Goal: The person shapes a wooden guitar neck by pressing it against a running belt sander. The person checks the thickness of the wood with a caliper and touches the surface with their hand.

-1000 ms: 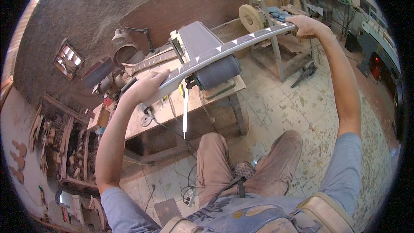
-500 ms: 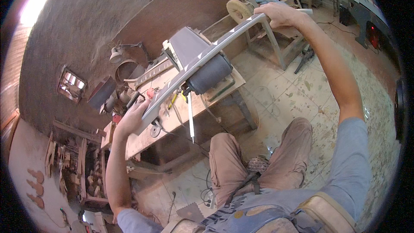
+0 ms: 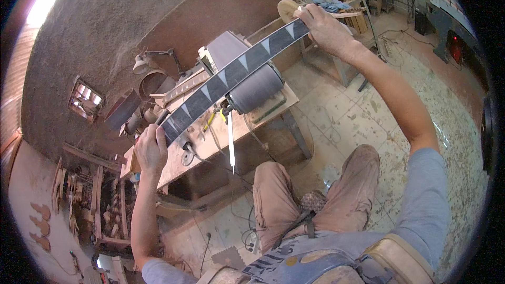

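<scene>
A long, flat dark bar with several pale triangles along its face (image 3: 231, 76) stretches diagonally in front of me. My left hand (image 3: 151, 147) grips its lower left end, fingers closed over it. At the upper right end, my right hand (image 3: 327, 29) is closed round the bar. Behind and below the bar is a belt sander with a grey drum (image 3: 256, 90), partly covered by it. The bar seems to be held above the drum; whether they touch I cannot tell.
The sander stands on a wooden workbench (image 3: 176, 171). A yellow-handled tool (image 3: 209, 122) and a pale upright strip (image 3: 231, 144) are near it. A desk lamp (image 3: 141, 66) stands behind. Cables trail on the tiled floor. A wooden stand (image 3: 344, 68) is at upper right.
The bar has been turned so its dark face with triangles shows instead of its pale edge. My right hand has shifted slightly left and down, my left slightly left.
</scene>
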Tool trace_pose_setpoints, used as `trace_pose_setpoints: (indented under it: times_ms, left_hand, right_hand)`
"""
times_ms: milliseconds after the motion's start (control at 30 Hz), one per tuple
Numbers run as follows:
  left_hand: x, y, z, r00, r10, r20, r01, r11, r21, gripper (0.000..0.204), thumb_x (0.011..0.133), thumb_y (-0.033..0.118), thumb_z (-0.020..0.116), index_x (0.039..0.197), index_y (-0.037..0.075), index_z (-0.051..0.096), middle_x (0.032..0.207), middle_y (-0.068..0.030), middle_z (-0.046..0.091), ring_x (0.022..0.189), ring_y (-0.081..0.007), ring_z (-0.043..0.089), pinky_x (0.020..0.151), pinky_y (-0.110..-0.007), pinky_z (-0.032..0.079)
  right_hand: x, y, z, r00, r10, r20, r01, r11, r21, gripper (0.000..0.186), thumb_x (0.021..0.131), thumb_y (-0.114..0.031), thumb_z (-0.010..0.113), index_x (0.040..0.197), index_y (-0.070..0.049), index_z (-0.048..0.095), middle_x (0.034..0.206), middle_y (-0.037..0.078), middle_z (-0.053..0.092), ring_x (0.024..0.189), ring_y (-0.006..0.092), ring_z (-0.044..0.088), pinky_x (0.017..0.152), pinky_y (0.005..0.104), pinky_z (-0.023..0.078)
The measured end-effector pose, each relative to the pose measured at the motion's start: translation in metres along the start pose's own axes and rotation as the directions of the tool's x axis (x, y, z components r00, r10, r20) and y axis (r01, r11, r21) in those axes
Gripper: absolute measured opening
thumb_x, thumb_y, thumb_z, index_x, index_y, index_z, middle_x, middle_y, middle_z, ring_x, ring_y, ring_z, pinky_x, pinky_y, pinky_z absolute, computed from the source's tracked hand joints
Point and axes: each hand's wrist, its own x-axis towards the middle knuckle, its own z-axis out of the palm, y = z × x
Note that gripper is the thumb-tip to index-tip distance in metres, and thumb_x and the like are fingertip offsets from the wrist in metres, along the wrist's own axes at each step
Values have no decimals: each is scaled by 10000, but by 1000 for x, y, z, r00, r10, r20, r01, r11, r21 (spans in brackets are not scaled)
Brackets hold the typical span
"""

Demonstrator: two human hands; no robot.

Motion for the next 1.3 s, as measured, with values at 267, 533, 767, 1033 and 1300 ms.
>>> trace_pose_setpoints:
  times_ms: [267,533,767,1033,1300]
  left_hand:
    - [-18,-69,-11,938,176,298,-115,970,-212,397,1076,339,414,1004,3,613,779,-143,654,690,-321,629,633,-418,475]
    - [8,-73,-45,386,-132,913,823,497,-276,417,1068,387,436,1094,41,667,839,-60,711,671,-155,658,605,-282,523]
    - [-25,-74,-5,979,-66,194,92,988,-128,403,1077,330,412,944,-1,600,782,-215,592,716,-421,564,681,-473,432]
    - [-46,-145,-9,950,233,206,-231,972,-36,347,1054,302,510,1117,-4,660,865,-175,690,777,-323,641,729,-393,484]
    - [-28,-110,-45,390,-342,855,862,462,-208,555,1053,508,466,946,37,740,782,-45,690,708,-122,620,698,-274,485]
  right_hand:
    - [29,-22,-49,872,-124,474,58,987,152,470,808,-42,641,1267,-69,544,1046,169,668,1042,349,674,874,433,556]
    - [84,-25,-72,352,-60,934,-175,976,129,401,791,-112,627,1186,-46,640,803,119,696,663,219,664,568,384,527]
    - [31,-36,-26,889,-172,424,36,950,309,558,882,-28,590,1368,-129,335,1209,195,508,1080,465,605,942,519,516]
    - [33,-68,-37,875,-158,457,5,948,319,506,855,-25,587,1343,-77,464,1068,205,632,1052,390,656,914,490,544]
    - [88,-64,-78,282,-262,923,-267,903,338,415,826,-74,518,1236,-19,554,869,162,691,644,241,699,506,382,548]
